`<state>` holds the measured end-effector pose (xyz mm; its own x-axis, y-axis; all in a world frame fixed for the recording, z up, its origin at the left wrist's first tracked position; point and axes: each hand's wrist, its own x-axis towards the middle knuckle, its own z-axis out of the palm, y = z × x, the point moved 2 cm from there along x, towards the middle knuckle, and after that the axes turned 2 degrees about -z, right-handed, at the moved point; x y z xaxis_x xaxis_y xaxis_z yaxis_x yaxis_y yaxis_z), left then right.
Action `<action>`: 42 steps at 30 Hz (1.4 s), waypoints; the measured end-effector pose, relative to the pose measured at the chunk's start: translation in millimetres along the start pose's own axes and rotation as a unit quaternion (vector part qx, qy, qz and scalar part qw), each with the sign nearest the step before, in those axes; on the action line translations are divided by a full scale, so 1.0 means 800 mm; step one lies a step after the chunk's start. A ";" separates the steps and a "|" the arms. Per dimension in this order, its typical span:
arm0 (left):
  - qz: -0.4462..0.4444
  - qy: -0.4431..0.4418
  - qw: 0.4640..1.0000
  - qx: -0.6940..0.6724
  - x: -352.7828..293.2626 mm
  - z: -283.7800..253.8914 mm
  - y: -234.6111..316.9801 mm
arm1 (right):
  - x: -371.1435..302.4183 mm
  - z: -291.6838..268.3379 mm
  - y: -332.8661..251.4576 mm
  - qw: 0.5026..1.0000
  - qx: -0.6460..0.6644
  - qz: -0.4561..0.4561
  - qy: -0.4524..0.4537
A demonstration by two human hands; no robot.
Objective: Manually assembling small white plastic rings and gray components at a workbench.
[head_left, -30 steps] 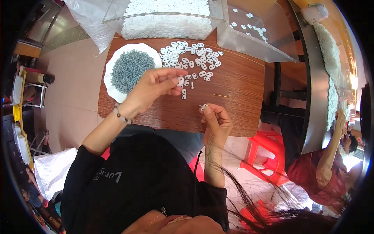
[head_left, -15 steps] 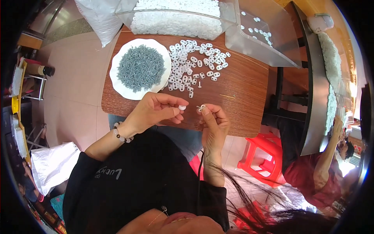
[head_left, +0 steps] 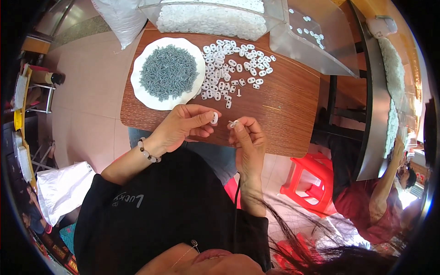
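Observation:
My left hand (head_left: 182, 123) is closed in a pinch on a white oval plastic piece (head_left: 214, 118), its face turned up so a hole shows. Just to the right, my right hand (head_left: 250, 140) pinches a small white part (head_left: 233, 123) between thumb and forefinger; the fingers cover much of it, so its kind is unclear. A narrow gap parts the two hands over the table's near edge. Beyond them lies a spread of white two-hole oval pieces (head_left: 239, 68). One small white T-shaped part (head_left: 239, 92) lies apart, near the spread's front.
A scalloped white plate (head_left: 139, 95) heaped with grey-blue ribbed plugs (head_left: 168, 72) stands on the brown table (head_left: 293, 110). Behind are a clear bin of white pieces (head_left: 211, 20) and a tilted clear tray (head_left: 316, 57). A red stool (head_left: 298, 183) and a co-worker's arm (head_left: 382, 183) are at right.
My left hand has tilted the oval piece so its holed face shows. My right hand has shifted slightly left, toward the left hand. The view has moved a little.

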<state>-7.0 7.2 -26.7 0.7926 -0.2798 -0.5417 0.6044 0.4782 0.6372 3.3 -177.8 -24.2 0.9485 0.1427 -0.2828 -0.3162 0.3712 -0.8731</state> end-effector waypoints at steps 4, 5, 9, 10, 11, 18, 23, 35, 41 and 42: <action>0.047 0.045 0.998 -0.005 0.009 0.011 -0.004 | -0.003 0.002 0.002 0.990 0.111 0.066 -0.061; 0.047 0.044 0.998 -0.005 0.011 0.014 -0.008 | -0.004 0.004 0.003 0.983 0.138 0.079 -0.089; 0.040 0.040 0.998 -0.014 0.010 0.030 -0.015 | -0.004 0.006 0.004 0.987 0.126 0.072 -0.075; 0.035 0.046 0.998 0.004 0.008 0.033 -0.013 | -0.004 0.005 0.002 0.987 0.122 0.070 -0.072; 0.034 0.045 0.998 0.004 0.008 0.032 -0.013 | -0.005 0.004 0.000 0.988 0.118 0.069 -0.068; 0.057 -0.010 0.990 0.131 0.003 0.027 -0.010 | -0.003 0.006 -0.007 0.991 0.091 0.045 -0.082; 0.072 -0.009 0.976 0.204 -0.004 0.027 -0.002 | 0.000 0.007 -0.006 0.993 0.041 0.053 -0.094; 0.024 0.042 0.992 0.120 0.003 0.010 -0.015 | 0.007 0.004 -0.003 0.998 0.036 0.037 -0.038; -0.077 0.045 0.992 -0.091 0.003 0.005 -0.015 | 0.003 0.002 -0.004 0.999 -0.049 0.003 -0.018; -0.083 0.031 0.990 -0.113 0.004 0.005 -0.017 | 0.002 0.001 -0.004 0.999 -0.048 0.004 -0.017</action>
<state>-12.8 -3.6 -34.9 0.6733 -0.3214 -0.6658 0.6864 0.6065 0.4014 5.6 -178.0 -21.3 0.9442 0.1769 -0.2779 -0.3190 0.2798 -0.9055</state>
